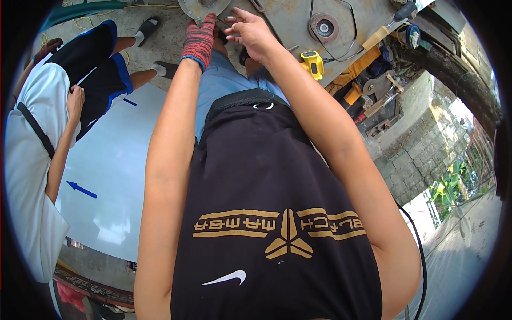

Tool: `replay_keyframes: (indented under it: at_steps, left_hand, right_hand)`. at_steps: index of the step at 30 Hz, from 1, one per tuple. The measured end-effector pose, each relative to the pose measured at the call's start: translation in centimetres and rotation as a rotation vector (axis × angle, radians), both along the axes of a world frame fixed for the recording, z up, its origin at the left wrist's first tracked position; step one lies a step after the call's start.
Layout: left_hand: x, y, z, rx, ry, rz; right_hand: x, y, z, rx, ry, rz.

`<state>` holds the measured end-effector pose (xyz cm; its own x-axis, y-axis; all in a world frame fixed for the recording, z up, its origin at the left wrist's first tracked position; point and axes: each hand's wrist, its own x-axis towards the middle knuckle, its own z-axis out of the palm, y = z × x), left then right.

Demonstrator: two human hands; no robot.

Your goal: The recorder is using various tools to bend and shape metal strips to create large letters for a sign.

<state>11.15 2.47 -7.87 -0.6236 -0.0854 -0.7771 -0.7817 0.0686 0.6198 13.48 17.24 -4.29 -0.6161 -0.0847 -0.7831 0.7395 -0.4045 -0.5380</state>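
Observation:
My left hand (199,41), in a red and black knit glove, is at the near edge of a round grey metal plate (190,6) with a hole in it. The gloved fingers seem closed on a small tab at that edge; the top of the picture cuts the plate off. Just right of it, my bare right hand (249,33) is raised with its fingers apart and slightly bent, holding nothing. A brown flap disc (325,27) lies on the grey metal tabletop (290,18) further right, beside a black cord (356,26).
A yellow and black device (313,65) sits at the table's near edge. Hand tools (376,38) and a cluttered pile (373,96) lie at right. A person in a white shirt (37,133) stands at left, near a large whitish sheet (106,197).

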Motion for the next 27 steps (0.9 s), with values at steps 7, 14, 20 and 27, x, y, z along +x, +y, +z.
replay_keyframes:
  at_steps: [7, 14, 20, 27]
  left_hand:
    - [-0.6, 0.2, 1.9, -0.045, -0.016, 0.017]
    - [0.0, 0.4, 1.5, -0.064, 0.078, -0.035]
    - [0.8, 0.4, -0.5, -0.030, 0.132, 0.017]
    - [0.4, 0.7, 1.2, -0.196, 0.204, -0.075]
  right_hand:
    - [-1.5, -0.7, 0.4, -0.186, -0.053, -0.127]
    - [-1.2, 0.1, -0.4, -0.262, -0.095, -0.193]
    - [-1.5, 1.9, 1.0, -0.192, -0.141, -0.065]
    - [-1.0, 4.8, 2.4, -0.100, -0.138, -0.019]
